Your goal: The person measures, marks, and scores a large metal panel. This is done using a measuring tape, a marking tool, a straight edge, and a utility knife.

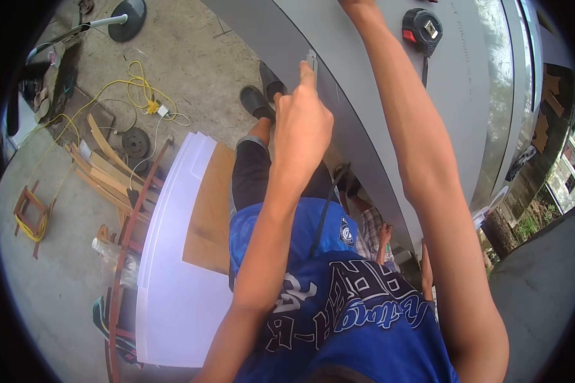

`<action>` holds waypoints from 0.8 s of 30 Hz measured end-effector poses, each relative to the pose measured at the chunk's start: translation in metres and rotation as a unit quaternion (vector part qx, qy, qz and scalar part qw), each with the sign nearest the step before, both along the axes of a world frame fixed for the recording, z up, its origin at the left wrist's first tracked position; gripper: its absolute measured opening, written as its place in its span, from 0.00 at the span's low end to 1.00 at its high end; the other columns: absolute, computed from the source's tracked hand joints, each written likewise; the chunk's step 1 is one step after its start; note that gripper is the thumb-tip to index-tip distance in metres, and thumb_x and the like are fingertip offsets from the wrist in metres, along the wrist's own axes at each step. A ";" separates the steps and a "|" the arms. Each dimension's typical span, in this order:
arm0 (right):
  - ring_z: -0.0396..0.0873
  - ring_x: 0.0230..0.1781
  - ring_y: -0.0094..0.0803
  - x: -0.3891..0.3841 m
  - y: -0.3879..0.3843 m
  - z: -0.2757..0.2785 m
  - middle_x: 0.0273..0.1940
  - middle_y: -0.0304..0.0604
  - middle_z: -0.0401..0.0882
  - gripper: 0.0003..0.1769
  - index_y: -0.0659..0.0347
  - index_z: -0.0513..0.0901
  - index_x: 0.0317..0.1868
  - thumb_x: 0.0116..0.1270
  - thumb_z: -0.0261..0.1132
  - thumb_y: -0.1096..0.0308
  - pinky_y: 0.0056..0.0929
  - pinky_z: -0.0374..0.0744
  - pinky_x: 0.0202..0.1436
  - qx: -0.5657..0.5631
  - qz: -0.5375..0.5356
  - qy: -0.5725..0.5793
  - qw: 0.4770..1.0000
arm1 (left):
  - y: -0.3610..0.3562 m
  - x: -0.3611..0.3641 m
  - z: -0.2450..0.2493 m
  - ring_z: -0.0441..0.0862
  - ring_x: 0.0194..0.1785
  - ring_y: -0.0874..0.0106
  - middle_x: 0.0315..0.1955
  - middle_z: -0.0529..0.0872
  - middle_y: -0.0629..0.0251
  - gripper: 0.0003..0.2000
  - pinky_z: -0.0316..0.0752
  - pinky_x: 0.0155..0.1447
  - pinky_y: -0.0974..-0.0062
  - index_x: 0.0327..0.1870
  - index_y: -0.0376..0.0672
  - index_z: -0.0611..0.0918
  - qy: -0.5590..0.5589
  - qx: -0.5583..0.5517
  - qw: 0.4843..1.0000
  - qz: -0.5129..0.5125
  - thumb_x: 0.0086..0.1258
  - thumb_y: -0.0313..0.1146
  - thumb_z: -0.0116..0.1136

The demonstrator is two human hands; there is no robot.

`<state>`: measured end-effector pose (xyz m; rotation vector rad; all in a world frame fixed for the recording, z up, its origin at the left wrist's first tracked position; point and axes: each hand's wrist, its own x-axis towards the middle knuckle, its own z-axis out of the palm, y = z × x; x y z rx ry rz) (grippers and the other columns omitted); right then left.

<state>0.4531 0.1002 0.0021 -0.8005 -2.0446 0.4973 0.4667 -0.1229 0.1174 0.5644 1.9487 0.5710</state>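
Note:
My left hand is closed at the edge of a large grey sheet. Its index finger stretches along a small, flat, silvery blade-like tool, which lies against that edge. The rest of the tool is hidden by the hand. My right arm reaches across the sheet, and only the wrist end of my right hand shows at the top border; its fingers are out of frame. Right of that forearm, a black and red tape measure rests on the sheet with its tape partly drawn out. Faint handwriting marks the surface nearby.
White sheets and a brown board lie on a reddish frame at left. Wooden strips and a yellow cord are on the concrete floor. Another person's hand shows beyond my body, by the sheet.

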 end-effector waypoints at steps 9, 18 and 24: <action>0.69 0.61 0.48 0.294 -0.115 0.011 0.59 0.50 0.70 0.25 0.60 0.78 0.56 0.65 0.68 0.54 0.45 0.69 0.65 -0.183 -0.143 -0.232 0.945 | 0.001 0.005 0.000 0.85 0.45 0.44 0.36 0.84 0.33 0.23 0.77 0.51 0.54 0.68 0.25 0.69 0.012 0.014 0.999 0.043 0.72 0.22 0.44; 0.61 0.63 0.49 0.306 -0.115 -0.005 0.62 0.48 0.63 0.36 0.57 0.70 0.62 0.62 0.70 0.44 0.48 0.65 0.67 -0.139 -0.129 -0.341 0.921 | 0.016 0.027 -0.002 0.85 0.44 0.43 0.35 0.85 0.33 0.24 0.78 0.49 0.52 0.65 0.20 0.69 0.145 0.017 0.989 0.016 0.67 0.18 0.47; 0.62 0.62 0.48 0.309 -0.115 -0.006 0.60 0.47 0.66 0.36 0.57 0.72 0.61 0.60 0.71 0.44 0.47 0.66 0.66 -0.132 -0.119 -0.326 0.929 | 0.028 0.040 0.007 0.85 0.44 0.43 0.35 0.85 0.35 0.23 0.79 0.50 0.53 0.60 0.19 0.71 0.152 -0.031 0.987 0.035 0.62 0.15 0.45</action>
